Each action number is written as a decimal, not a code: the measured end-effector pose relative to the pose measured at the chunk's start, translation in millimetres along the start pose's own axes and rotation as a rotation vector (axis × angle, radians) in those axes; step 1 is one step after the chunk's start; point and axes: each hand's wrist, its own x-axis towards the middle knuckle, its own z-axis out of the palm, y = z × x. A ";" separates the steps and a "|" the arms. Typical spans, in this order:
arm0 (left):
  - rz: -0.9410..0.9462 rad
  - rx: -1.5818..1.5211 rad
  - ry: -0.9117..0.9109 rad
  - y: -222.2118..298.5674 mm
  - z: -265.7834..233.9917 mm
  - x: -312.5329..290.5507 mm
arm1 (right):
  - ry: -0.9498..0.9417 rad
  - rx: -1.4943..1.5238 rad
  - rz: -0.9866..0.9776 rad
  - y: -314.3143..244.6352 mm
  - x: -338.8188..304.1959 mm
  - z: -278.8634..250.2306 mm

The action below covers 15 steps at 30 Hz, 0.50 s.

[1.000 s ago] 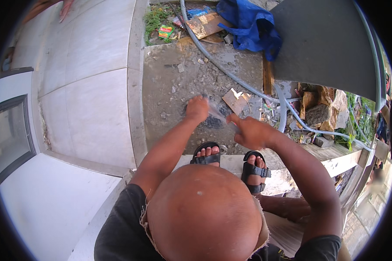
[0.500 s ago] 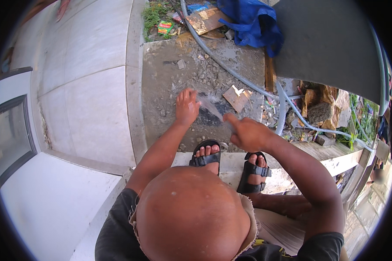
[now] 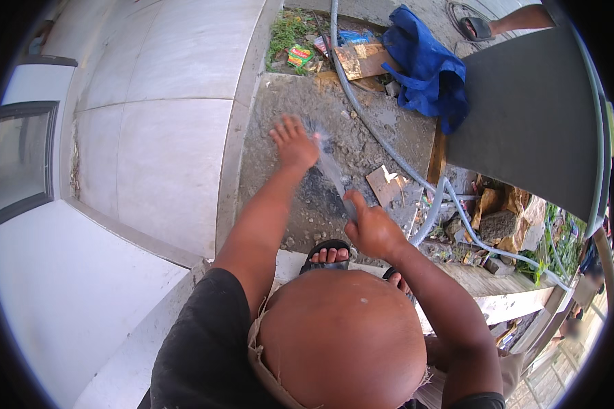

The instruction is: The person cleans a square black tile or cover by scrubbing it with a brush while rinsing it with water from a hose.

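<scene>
Hose end [image 3: 351, 208] above the slab [image 3: 273, 102], toward its near edge, in the right hand [image 3: 376, 230]; fingers clenched round it, water jet [image 3: 329, 170] angled at the slab's far left part. Left hand [image 3: 294, 144] beside the splash, fingers spread, gripping nothing; cannot tell if they touch the slab. Step, as judged: hosing the slab, bare hand alongside. Next move probably calls for steady aim and hose slack. Room best toward the left edge, bounded by a tiled ledge [image 3: 170, 129]; right side tighter: broken board [image 3: 382, 187], loose hose [image 3: 368, 126] across far right corner.
</scene>
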 end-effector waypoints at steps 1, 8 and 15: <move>-0.006 -0.005 0.007 5.0 1.2 -5.7 | 0.023 0.003 0.002 -0.3 -1.0 0.7; 0.618 0.095 0.140 -24.1 17.1 7.2 | 0.043 0.098 -0.039 -7.0 -2.1 -11.9; 0.369 0.060 0.136 -27.6 -7.8 20.8 | 0.080 0.124 -0.054 -7.4 11.1 -35.3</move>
